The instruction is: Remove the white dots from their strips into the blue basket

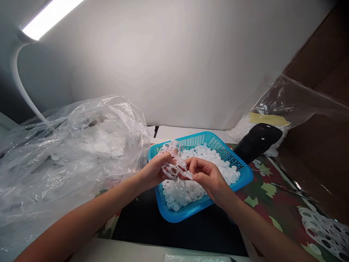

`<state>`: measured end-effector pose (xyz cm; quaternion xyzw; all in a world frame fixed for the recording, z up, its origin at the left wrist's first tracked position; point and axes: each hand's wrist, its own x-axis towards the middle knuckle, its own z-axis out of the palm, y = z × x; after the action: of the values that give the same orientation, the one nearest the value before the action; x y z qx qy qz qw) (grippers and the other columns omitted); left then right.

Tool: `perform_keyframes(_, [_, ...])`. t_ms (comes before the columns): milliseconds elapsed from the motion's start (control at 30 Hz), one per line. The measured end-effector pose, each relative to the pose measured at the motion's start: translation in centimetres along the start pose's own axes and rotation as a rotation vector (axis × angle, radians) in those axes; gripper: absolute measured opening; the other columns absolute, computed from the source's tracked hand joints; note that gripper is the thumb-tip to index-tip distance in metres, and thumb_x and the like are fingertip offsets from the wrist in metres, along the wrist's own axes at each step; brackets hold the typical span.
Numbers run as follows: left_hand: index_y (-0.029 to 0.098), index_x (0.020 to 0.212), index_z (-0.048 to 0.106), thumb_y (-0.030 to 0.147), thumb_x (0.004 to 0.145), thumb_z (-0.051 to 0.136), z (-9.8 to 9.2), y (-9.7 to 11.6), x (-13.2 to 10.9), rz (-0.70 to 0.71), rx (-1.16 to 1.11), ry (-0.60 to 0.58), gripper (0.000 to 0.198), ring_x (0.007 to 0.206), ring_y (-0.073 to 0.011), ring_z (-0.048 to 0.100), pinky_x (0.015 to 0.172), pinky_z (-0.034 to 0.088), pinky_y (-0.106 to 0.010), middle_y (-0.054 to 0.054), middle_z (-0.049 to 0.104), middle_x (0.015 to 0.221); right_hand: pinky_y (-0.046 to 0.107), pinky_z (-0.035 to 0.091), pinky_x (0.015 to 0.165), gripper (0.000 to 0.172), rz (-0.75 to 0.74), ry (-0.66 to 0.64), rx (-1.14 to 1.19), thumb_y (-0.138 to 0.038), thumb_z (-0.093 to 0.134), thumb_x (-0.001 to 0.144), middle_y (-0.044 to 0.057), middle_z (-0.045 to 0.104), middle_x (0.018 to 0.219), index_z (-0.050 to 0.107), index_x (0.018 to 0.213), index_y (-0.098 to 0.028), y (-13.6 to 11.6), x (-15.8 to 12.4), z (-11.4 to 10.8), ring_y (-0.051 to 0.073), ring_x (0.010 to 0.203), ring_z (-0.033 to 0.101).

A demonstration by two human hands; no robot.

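My left hand (158,169) is closed around a crumpled white plastic sheet with round holes (173,160). With thumb and fingers together, my right hand (208,176) pinches a small white piece (188,175) at the sheet's right edge; whether that piece is still joined to the sheet I cannot tell. Both hands hover above a blue plastic basket (174,217), which has perforated walls. Many small white discs (223,165) lie loose in the basket. The hands hide part of the discs.
A large clear plastic bag (114,109) with white pieces fills the left, under a lit lamp (51,16). At right are a black object (257,140), another clear bag (286,94) with a yellow label (268,119), and a holed white sheet (327,231). A black mat (174,236) lies under the basket.
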<state>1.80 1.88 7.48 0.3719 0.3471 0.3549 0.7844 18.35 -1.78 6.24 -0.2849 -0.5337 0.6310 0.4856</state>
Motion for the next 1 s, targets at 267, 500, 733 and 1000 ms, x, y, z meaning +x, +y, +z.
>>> perform_keyframes(267, [0.017,0.063,0.040,0.015,0.057,0.051,0.1,-0.2,0.2,0.018,-0.105,-0.019,0.013,0.032,-0.0025,0.031,0.033,0.018,-0.014,0.007,0.040,0.045,0.028,0.036,0.068,0.011,-0.009,-0.002,0.041,-0.010,0.046,0.059,0.001,0.043,0.076,0.041,0.055,-0.018,0.0,0.2,-0.3,0.016,0.074,0.041])
perform_keyframes(500, [0.016,0.063,0.041,0.012,0.059,0.048,0.6,-0.3,-0.3,-0.043,-0.193,-0.080,0.009,0.029,-0.0010,0.024,0.032,0.016,-0.013,0.008,0.038,0.040,0.029,0.043,0.069,0.010,-0.009,0.003,0.145,-0.009,0.044,0.055,0.003,0.038,0.077,0.040,0.051,-0.018,0.0,-0.1,-0.4,0.016,0.076,0.036])
perform_keyframes(733, [0.015,0.056,0.042,0.010,0.060,0.046,0.6,-0.7,-0.4,-0.071,-0.316,-0.073,0.007,0.028,-0.0014,0.022,0.032,0.023,-0.013,0.008,0.035,0.037,0.037,0.052,0.070,0.011,0.029,-0.012,0.292,-0.009,0.044,0.052,0.004,0.038,0.078,0.039,0.048,-0.018,-0.4,-0.1,-0.4,0.018,0.078,0.038])
perform_keyframes(1000, [0.017,0.049,0.033,0.009,0.068,0.046,-0.9,0.1,0.2,0.032,-0.536,-0.069,0.024,0.030,-0.0023,0.024,0.034,0.026,-0.012,0.009,0.026,0.040,0.039,0.052,0.072,0.009,0.030,0.014,0.284,-0.010,0.044,0.054,0.003,0.040,0.076,0.041,0.050,-0.017,-0.7,-0.1,-0.2,0.017,0.076,0.043])
